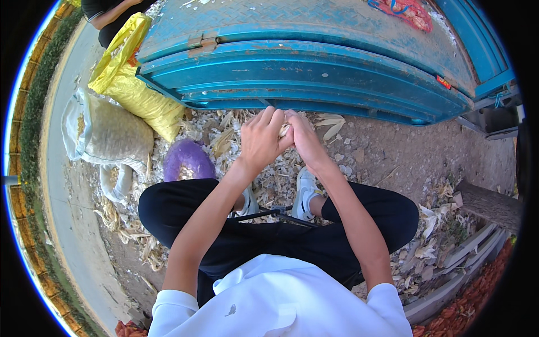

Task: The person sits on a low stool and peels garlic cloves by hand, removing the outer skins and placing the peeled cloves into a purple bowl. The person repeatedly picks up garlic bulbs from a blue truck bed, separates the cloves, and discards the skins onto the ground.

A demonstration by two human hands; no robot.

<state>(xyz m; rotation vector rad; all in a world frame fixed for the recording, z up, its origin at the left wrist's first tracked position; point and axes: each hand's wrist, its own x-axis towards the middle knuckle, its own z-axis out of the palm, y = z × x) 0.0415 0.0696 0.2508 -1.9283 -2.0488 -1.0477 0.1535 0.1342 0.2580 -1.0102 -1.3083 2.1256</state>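
Note:
My left hand [262,137] and my right hand [306,141] meet in front of me, above the littered ground and close to the lowered blue tailgate. Between their fingers is a small pale papery bulb [284,128], probably garlic; most of it is hidden. Both thumbs press near it, and the fingers of each hand are curled. Below and around the hands lie white papery skins [269,179] and dry husks [223,143]. To the left of my left hand sits a purple bag [189,158] with pale pieces showing in its opening.
A white woven sack [120,132] and a yellow sack [141,101] stand at left. The blue metal tailgate [294,76] spans ahead; a red net bag [408,14] lies on the truck bed. A person's arm [111,14] shows upper left. A tree trunk [488,204] is at right.

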